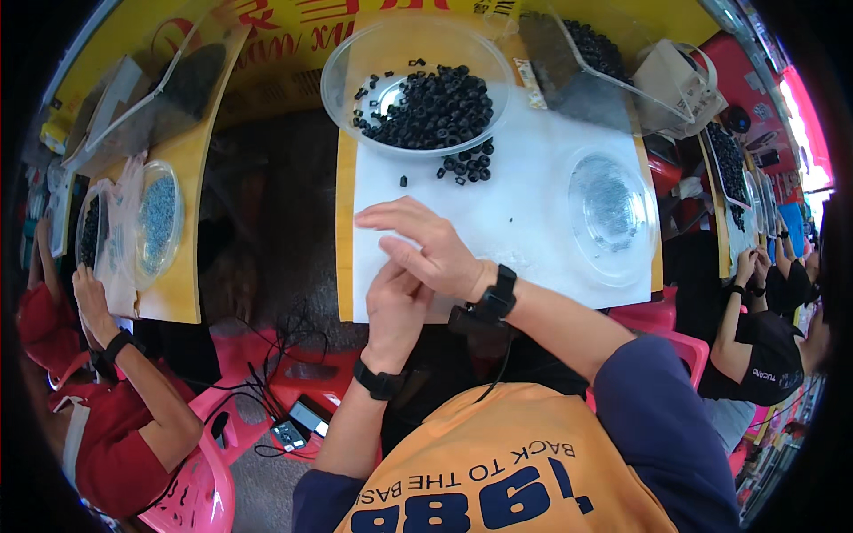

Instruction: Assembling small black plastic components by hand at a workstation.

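Much left, little visibly done

The left hand (pixel 395 306) curls its fingers in against the right hand (pixel 437 256); whether it grips anything is hidden. The right hand's fingers stretch out, nothing visible in them. Beyond, on the white sheet (pixel 524 200), some black pieces (pixel 466 166) lie loose; far more sit heaped in the clear bowl (pixel 355 53) behind. No finished piece shows, so most seems left.

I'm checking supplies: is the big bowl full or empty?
Partly full: black parts lie heaped in the bowl, and much of its clear wall shows bare.
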A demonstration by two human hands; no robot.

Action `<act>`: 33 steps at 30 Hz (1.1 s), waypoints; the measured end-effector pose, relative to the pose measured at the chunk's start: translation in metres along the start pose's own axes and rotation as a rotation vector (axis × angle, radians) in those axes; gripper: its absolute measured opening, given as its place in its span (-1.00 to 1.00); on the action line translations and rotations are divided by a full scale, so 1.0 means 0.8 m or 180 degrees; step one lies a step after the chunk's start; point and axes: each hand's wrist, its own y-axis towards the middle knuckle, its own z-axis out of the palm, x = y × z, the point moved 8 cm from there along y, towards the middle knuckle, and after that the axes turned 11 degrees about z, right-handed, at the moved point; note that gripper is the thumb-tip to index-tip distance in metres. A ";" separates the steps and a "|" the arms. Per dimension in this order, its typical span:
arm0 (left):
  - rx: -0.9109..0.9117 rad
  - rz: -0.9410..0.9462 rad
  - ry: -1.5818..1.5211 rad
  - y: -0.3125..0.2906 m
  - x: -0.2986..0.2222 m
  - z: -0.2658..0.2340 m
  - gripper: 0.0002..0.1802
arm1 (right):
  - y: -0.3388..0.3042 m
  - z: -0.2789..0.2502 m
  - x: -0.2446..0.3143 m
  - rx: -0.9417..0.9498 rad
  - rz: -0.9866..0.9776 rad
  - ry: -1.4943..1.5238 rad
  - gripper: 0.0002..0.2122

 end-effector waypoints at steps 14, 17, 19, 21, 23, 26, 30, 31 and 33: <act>0.0350 -0.2140 -0.2617 -0.033 -0.022 0.037 -0.80 | -0.098 -0.101 0.038 0.0141 0.0939 -0.0734 -0.74; 0.0318 -0.1955 -0.2777 -0.030 -0.050 0.038 -0.71 | -0.052 -0.202 0.012 -0.0545 0.1807 0.0686 -0.78; 0.0461 -0.1961 -0.2747 -0.036 -0.051 0.045 -0.69 | -0.020 -0.282 -0.001 -0.1444 0.1337 0.2087 -0.65; 0.0566 -0.1972 -0.2709 -0.040 -0.048 0.049 -0.67 | 0.000 -0.313 -0.018 -0.1377 0.1159 0.2578 -0.61; 0.0481 -0.2113 -0.2722 -0.051 -0.039 0.050 -0.67 | 0.001 -0.305 -0.034 -0.1546 0.1169 0.2614 -0.65; 0.0394 -0.2233 -0.2756 -0.061 -0.031 0.048 -0.70 | -0.015 -0.228 -0.069 -0.0877 0.1581 -0.0003 -0.81; 0.0394 -0.2248 -0.2657 -0.065 -0.026 0.040 -0.71 | -0.022 -0.165 -0.076 -0.0779 0.1079 -0.1595 -0.81; 0.0376 -0.2236 -0.2598 -0.065 -0.025 0.037 -0.72 | -0.027 -0.158 -0.089 -0.0690 0.1281 -0.1503 -0.82; 0.0351 -0.2225 -0.2540 -0.064 -0.025 0.036 -0.72 | -0.027 -0.151 -0.094 -0.0744 0.1271 -0.1625 -0.82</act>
